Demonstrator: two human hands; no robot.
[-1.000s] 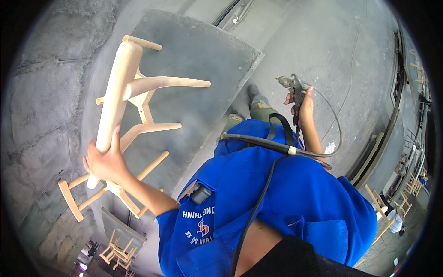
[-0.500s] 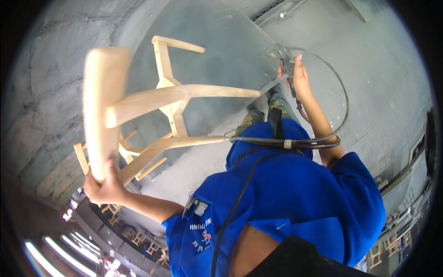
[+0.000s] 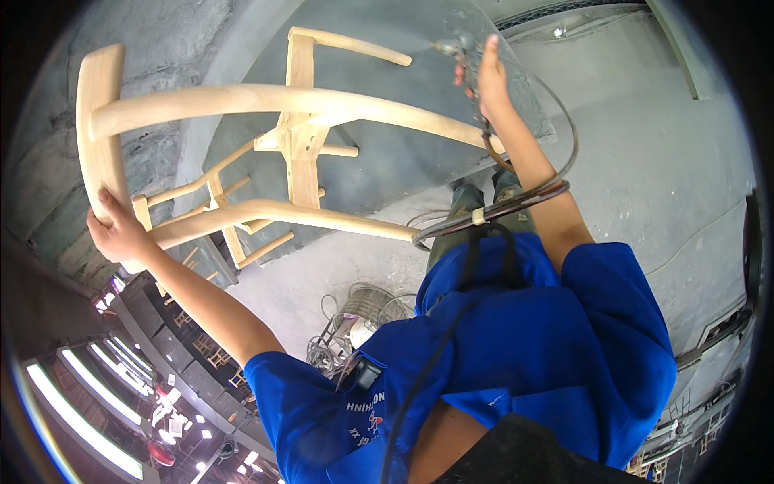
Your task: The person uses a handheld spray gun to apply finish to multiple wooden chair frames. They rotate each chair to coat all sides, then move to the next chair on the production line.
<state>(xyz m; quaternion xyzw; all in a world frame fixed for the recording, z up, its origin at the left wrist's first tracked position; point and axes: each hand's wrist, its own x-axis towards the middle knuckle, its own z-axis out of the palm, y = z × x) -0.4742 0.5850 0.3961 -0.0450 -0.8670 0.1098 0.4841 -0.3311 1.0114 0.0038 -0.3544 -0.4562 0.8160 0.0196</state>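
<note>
Item: unfinished wooden chair frame (image 3: 274, 153), held aloft at left; rigid, judged light, awkwardly long. Left hand (image 3: 121, 230) grip clenched on curved rail. Right hand (image 3: 488, 81) grip closed around spray gun (image 3: 459, 48).

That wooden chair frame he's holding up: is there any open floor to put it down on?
Yes. The grey mat behind the chair frame looks bare, and so does the concrete floor right of the right hand and its hose. The wire clutter near the left arm crowds that spot.
</note>
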